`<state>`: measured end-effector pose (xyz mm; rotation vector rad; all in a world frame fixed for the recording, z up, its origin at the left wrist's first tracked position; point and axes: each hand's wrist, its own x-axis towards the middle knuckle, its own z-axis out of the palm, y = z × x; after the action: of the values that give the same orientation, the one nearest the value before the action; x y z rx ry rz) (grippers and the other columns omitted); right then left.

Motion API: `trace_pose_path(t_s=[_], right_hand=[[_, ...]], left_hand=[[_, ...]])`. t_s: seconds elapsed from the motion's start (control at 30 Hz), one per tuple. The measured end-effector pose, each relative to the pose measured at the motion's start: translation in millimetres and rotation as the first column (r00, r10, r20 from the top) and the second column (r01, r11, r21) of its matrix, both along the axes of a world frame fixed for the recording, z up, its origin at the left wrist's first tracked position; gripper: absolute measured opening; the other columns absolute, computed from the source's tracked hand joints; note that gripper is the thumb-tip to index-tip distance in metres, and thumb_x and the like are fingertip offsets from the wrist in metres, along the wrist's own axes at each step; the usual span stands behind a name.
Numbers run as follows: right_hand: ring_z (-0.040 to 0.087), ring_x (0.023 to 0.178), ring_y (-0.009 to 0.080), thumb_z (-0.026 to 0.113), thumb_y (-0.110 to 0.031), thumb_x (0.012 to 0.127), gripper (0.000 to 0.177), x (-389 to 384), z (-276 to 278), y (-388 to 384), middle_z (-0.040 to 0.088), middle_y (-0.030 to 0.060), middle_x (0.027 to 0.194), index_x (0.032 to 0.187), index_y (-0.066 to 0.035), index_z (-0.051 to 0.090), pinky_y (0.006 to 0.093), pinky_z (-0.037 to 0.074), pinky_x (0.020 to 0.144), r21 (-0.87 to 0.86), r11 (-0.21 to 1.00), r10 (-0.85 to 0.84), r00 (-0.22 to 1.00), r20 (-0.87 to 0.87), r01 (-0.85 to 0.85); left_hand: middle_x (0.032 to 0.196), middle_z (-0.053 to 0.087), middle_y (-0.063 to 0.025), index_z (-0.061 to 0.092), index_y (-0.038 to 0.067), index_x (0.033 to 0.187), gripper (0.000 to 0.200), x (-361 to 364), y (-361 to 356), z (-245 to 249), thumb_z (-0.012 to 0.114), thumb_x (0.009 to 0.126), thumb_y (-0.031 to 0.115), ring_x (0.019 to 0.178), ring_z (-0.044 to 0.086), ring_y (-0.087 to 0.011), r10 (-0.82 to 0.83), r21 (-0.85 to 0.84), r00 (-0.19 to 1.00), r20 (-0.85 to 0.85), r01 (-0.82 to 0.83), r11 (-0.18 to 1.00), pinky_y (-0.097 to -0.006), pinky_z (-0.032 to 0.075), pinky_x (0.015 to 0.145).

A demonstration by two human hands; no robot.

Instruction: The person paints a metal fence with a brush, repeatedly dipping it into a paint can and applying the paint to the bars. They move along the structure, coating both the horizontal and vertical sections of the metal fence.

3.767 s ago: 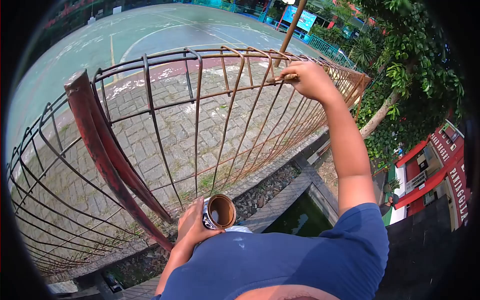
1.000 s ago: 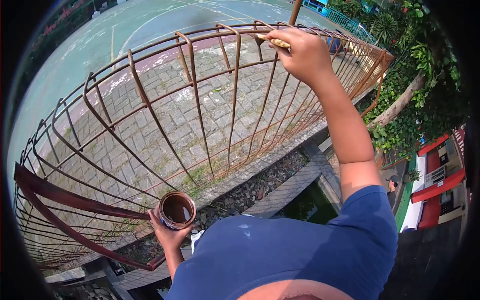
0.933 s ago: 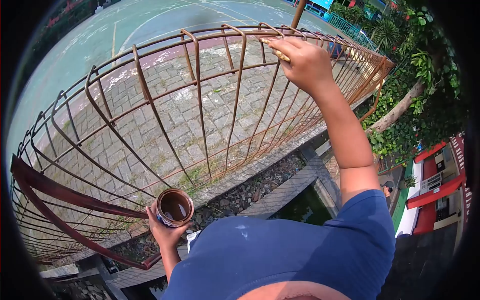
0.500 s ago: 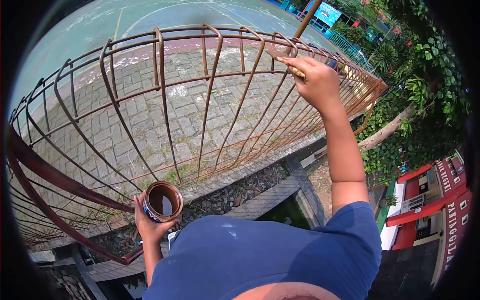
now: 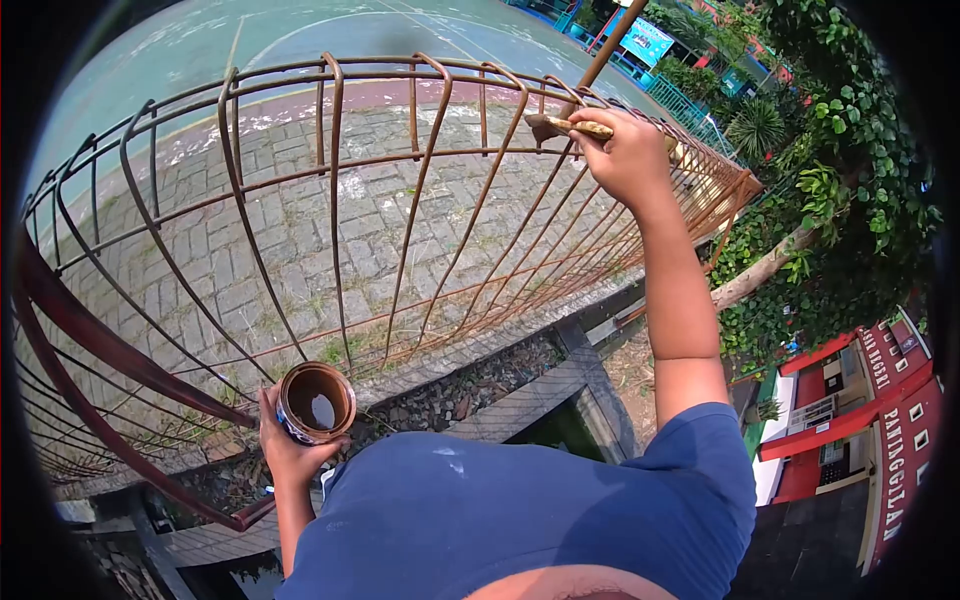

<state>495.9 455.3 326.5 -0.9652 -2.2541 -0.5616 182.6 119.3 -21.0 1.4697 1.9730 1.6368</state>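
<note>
My left hand (image 5: 290, 452) is wrapped round an open can (image 5: 317, 402) with brown paint inside, low at the left of centre. Raised at the upper right, my right hand (image 5: 628, 160) grips the handle of a paintbrush (image 5: 590, 129). The brush's brown bristles point left and lie at the upper part of the wire fence (image 5: 433, 150), close to a post. Whether the bristles touch a wire I cannot tell. The fence's bars are brown, with looped tops.
Dark red metal framing (image 5: 120, 350) stands at the left, near the can. Beyond the fence are grey paving (image 5: 380, 215) and a green court (image 5: 180, 60). A concrete-edged drain (image 5: 520, 405) runs below. A tree branch (image 5: 765, 270) and leaves are at the right.
The brush has turned to lie more level, and its bristles have shifted left and slightly down. The can appears slightly further left. The whole view has shifted a little.
</note>
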Motion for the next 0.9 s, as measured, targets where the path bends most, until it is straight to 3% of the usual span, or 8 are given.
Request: trace_pose_path(t_s=[0.07, 0.13, 0.23, 0.33, 0.5, 0.63, 0.73, 0.9], right_hand=[[0.072, 0.082, 0.0272, 0.077, -0.021, 0.083, 0.017, 5.7, -7.0, 2.1, 0.075, 0.0033, 0.096, 0.100, -0.020, 0.077, 0.0378, 0.057, 0.067, 0.162, 0.981, 0.118, 0.992, -0.046, -0.109], [0.072, 0.083, 0.0261, 0.076, -0.020, 0.084, 0.017, 6.5, -10.6, -0.1, 0.075, 0.0021, 0.097, 0.101, -0.020, 0.077, 0.0372, 0.058, 0.067, 0.094, 0.995, 0.029, 0.998, 0.058, -0.034], [0.072, 0.081, 0.0258, 0.075, -0.018, 0.083, 0.020, 8.5, -15.1, 7.4, 0.075, 0.0008, 0.097, 0.103, -0.021, 0.076, 0.0375, 0.058, 0.067, 0.291, 0.953, 0.093, 0.995, -0.030, -0.081], [0.073, 0.085, 0.0251, 0.074, -0.010, 0.078, 0.029, 7.0, -24.1, -0.5, 0.075, 0.0021, 0.103, 0.105, -0.020, 0.077, 0.0361, 0.059, 0.072, 0.238, 0.970, 0.012, 0.983, 0.181, -0.055], [0.073, 0.084, 0.0234, 0.073, -0.008, 0.077, 0.032, 3.6, -27.2, 6.8, 0.075, -0.0009, 0.103, 0.105, -0.022, 0.076, 0.0360, 0.059, 0.070, 0.325, 0.940, 0.074, 0.991, 0.107, -0.106], [0.072, 0.081, 0.0229, 0.070, -0.009, 0.079, 0.029, 2.9, -35.1, 8.7, 0.073, -0.0014, 0.100, 0.105, -0.022, 0.073, 0.0372, 0.058, 0.067, 0.330, 0.937, 0.057, 0.981, 0.184, -0.117], [0.072, 0.080, 0.0217, 0.069, -0.011, 0.081, 0.026, 1.0, -44.7, 17.8, 0.073, -0.0021, 0.099, 0.104, -0.021, 0.073, 0.0365, 0.057, 0.066, 0.323, 0.942, 0.020, 0.978, 0.208, -0.088], [0.072, 0.080, 0.0206, 0.066, -0.012, 0.084, 0.021, -4.9, -47.8, 26.5, 0.073, -0.0025, 0.100, 0.103, -0.019, 0.072, 0.0361, 0.056, 0.065, 0.354, 0.935, -0.059, 0.969, 0.240, -0.031]], left_hand=[[0.132, 0.063, -0.0201, 0.018, 0.003, 0.157, 0.147, -0.2, -1.3, -2.6, 0.101, 0.042, 0.041, 0.119, 0.063, -0.0412, 0.016, 0.011, 1.000, -0.008, -0.016, 1.000, -0.0489, 0.047, 0.106], [0.132, 0.063, -0.0211, 0.017, 0.004, 0.158, 0.148, -1.3, -8.4, 1.0, 0.101, 0.043, 0.042, 0.119, 0.062, -0.0413, 0.033, -0.057, 0.996, -0.082, -0.037, 0.998, -0.0493, 0.046, 0.106], [0.134, 0.061, -0.0219, 0.017, 0.002, 0.158, 0.149, -2.4, -11.5, -3.1, 0.101, 0.042, 0.044, 0.121, 0.062, -0.0417, 0.029, -0.062, 0.996, -0.080, -0.034, 0.997, -0.0495, 0.045, 0.107], [0.135, 0.061, -0.0221, 0.017, 0.000, 0.157, 0.149, 2.1, -13.6, -4.3, 0.101, 0.042, 0.044, 0.122, 0.061, -0.0418, 0.047, -0.075, 0.996, -0.079, -0.053, 0.996, -0.0494, 0.045, 0.108], [0.139, 0.059, -0.0226, 0.019, -0.002, 0.156, 0.149, 5.9, -14.5, 1.6, 0.101, 0.041, 0.046, 0.127, 0.057, -0.0417, 0.029, -0.183, 0.999, -0.029, -0.033, 0.982, -0.0495, 0.043, 0.110], [0.139, 0.059, -0.0214, 0.018, -0.002, 0.156, 0.150, 8.5, -13.7, -2.1, 0.101, 0.040, 0.045, 0.126, 0.059, -0.0416, -0.002, -0.152, 0.982, -0.189, -0.027, 0.988, -0.0487, 0.044, 0.109], [0.139, 0.060, -0.0206, 0.017, -0.001, 0.157, 0.150, 16.5, -12.4, 5.2, 0.101, 0.041, 0.044, 0.125, 0.059, -0.0413, 0.003, -0.204, 0.998, -0.069, -0.017, 0.979, -0.0483, 0.045, 0.108], [0.138, 0.060, -0.0208, 0.018, -0.002, 0.156, 0.148, 23.8, -10.3, 6.0, 0.101, 0.042, 0.043, 0.124, 0.059, -0.0408, -0.064, -0.201, 0.988, -0.141, 0.035, 0.979, -0.0470, 0.046, 0.107]])
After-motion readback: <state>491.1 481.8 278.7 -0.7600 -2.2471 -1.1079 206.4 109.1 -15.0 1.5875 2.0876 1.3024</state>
